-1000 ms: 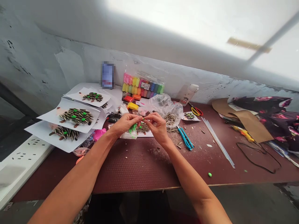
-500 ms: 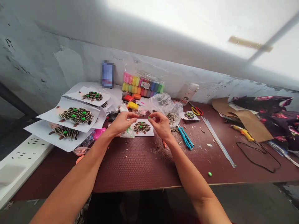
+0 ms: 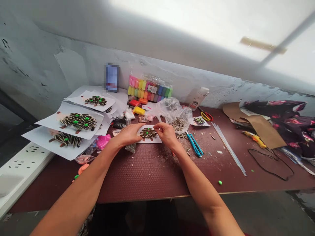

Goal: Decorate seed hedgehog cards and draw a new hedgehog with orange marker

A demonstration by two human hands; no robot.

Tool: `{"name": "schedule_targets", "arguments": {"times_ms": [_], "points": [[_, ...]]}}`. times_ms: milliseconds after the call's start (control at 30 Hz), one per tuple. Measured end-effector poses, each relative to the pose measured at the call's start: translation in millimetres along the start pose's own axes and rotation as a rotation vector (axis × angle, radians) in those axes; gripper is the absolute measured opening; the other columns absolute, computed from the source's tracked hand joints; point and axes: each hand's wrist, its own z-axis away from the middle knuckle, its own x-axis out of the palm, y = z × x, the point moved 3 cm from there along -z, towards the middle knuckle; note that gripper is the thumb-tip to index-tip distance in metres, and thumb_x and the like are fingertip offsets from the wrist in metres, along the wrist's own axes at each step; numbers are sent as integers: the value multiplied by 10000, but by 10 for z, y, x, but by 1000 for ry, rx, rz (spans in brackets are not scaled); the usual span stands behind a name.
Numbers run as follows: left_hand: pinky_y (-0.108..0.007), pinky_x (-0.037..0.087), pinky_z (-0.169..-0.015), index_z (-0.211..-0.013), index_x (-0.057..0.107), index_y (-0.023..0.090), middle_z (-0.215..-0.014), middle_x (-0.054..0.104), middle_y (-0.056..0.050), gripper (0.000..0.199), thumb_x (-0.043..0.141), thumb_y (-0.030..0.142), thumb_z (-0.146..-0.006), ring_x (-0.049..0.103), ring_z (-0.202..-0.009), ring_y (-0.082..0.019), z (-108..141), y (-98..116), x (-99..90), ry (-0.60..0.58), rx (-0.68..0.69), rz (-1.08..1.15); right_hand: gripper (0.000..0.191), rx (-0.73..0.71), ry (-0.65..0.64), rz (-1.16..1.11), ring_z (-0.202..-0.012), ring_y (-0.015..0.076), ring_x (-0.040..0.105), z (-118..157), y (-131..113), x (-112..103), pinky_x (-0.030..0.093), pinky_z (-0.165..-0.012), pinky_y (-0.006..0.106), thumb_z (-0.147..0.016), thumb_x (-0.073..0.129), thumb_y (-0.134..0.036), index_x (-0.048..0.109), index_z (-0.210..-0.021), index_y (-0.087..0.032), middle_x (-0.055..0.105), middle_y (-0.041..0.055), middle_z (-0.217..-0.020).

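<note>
My left hand (image 3: 128, 134) lies flat against the left edge of a white card (image 3: 155, 140) and touches it. The card carries a hedgehog figure of striped sunflower seeds (image 3: 148, 133) with small green clay dots. My right hand (image 3: 167, 135) is at the card's right side, its fingertips drawn together over the seeds. Whatever those fingertips might hold is hidden. A small clear plastic bag (image 3: 130, 148) lies just below my left hand.
Several finished seed hedgehog cards (image 3: 78, 121) overlap at the left. Behind my hands are a plastic bag of seeds (image 3: 178, 119) and a pack of coloured clay (image 3: 149, 90). A blue craft knife (image 3: 194, 144) lies to the right on the dark red table (image 3: 157, 177), among seed husks.
Both hands have come down from above the card and now rest on it. The green bit pinched a second ago no longer shows. The small plastic bag has shifted down and left.
</note>
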Motion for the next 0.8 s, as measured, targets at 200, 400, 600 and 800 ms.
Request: {"name": "schedule_targets", "arguments": {"times_ms": [200,400,600,800], "points": [[-399,486,-1019,-1437,566,212,-1424,642,-122,717,661,250,-727,606,-1283,-341,4,16,6,-2,-3,-23,156,-44,-6,82,-761,168,611,12,0,54,435,-739,279,-851,670,-122,781,-890,-225,704,24,-874],[-394,481,-1019,-1442,563,221,-1428,639,-120,718,656,252,-731,601,-1289,-341,5,19,10,-17,0,-26,152,-81,-2,96,-921,210,628,9,53,113,459,-834,319,-878,681,-144,796,-927,-229,667,60,-959],[-393,485,-1004,-1408,595,249,-1385,672,-106,695,674,254,-718,623,-1254,-333,-5,9,17,-4,2,-25,154,-105,3,80,-916,206,619,4,99,163,468,-847,330,-898,676,-172,807,-951,-233,662,61,-951],[-390,493,-990,-1399,605,250,-1364,684,-103,681,667,246,-720,627,-1246,-336,5,26,5,-14,0,-5,177,-93,5,90,-911,206,614,6,96,172,467,-841,326,-895,681,-145,819,-963,-232,652,63,-941]]}}
